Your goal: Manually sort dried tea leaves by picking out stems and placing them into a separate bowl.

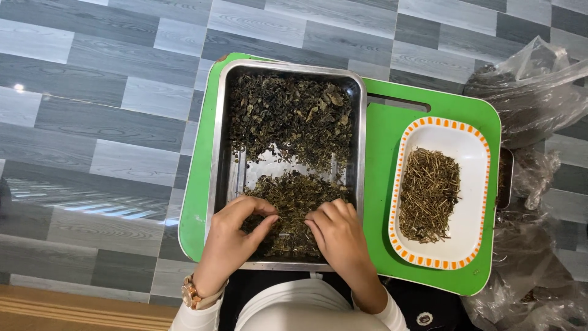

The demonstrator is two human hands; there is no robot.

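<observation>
Head view: rectangular steel tray (223,141) on green plastic board (383,153), laid over grey wood-pattern floor (92,122). Dried dark-green leaf litter (288,116) heaped at far end, second pile at near end under both hands. Left hand (229,236) fingers (264,225) pinched together in near pile; right hand (337,233) fingers curled together on same pile. Pale stalks (429,193) gathered in white orange-rimmed dish (471,153) just right. Best worked in small pinches, spread thin over bare metal.
</observation>
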